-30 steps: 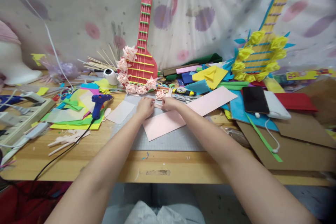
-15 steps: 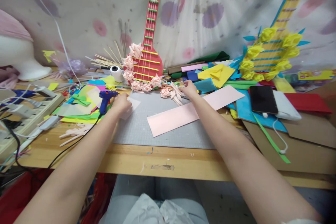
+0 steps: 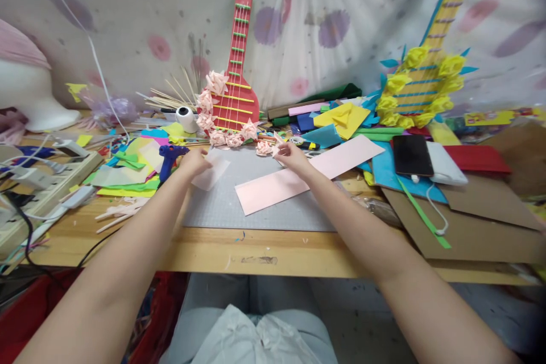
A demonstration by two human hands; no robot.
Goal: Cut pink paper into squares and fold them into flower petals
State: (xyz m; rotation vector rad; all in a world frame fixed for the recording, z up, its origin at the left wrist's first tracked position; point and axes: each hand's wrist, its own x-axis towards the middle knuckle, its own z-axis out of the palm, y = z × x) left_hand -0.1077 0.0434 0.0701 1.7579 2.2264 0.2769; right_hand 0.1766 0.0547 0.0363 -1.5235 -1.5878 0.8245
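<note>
My left hand (image 3: 195, 164) is closed at the left edge of a thin, see-through whitish sheet (image 3: 215, 175), just right of a blue glue gun (image 3: 169, 160). My right hand (image 3: 294, 158) pinches pale pink paper petals (image 3: 278, 143) beside a small pink paper flower (image 3: 265, 149). Under my right wrist a long pink paper strip (image 3: 273, 189) lies slantwise over the grey cutting mat (image 3: 213, 213). Behind the mat stands a red paper lute (image 3: 232, 103) with pink flowers along its lower left edge.
Coloured paper scraps (image 3: 128, 173) and a power strip (image 3: 51, 193) are at the left. On the right lie a phone (image 3: 412, 155), a white power bank (image 3: 446, 164) and cardboard (image 3: 460, 227). A yellow paper instrument (image 3: 420, 88) leans against the curtain.
My right hand has come left and closer, onto the pink petals. The whitish sheet shows more beside my left hand. The view has shifted slightly.
</note>
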